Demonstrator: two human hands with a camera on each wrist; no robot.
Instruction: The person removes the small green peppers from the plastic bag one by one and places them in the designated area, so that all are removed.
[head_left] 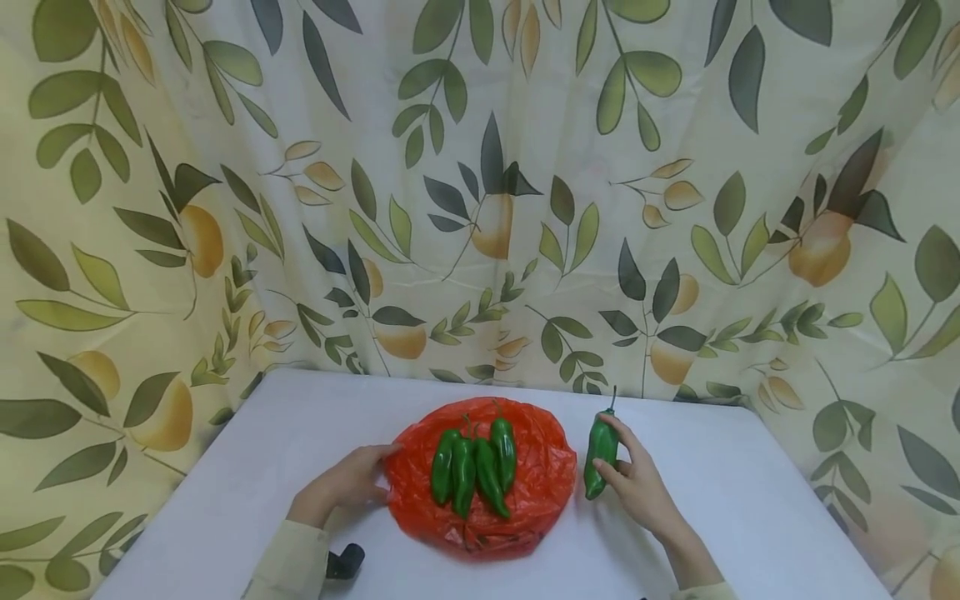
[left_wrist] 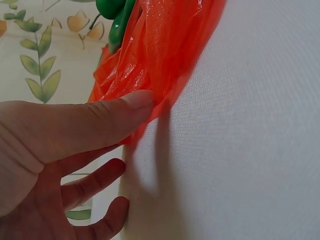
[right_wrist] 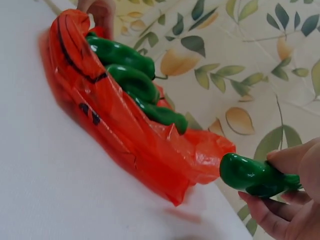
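Near the far edge of a white table (head_left: pixel 300 417), a crinkled red plastic bag (head_left: pixel 536 475) bearing four glossy green peppers (head_left: pixel 464 475) is pinched by the left hand (head_left: pixel 352 479), seemingly for steadiness, while beside it a fifth green pepper (head_left: pixel 602 450) is held by the right hand (head_left: pixel 637 485), apparently leaving its tip free.

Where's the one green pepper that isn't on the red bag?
In the head view, that pepper is just right of the red bag, gripped by the person's right hand.
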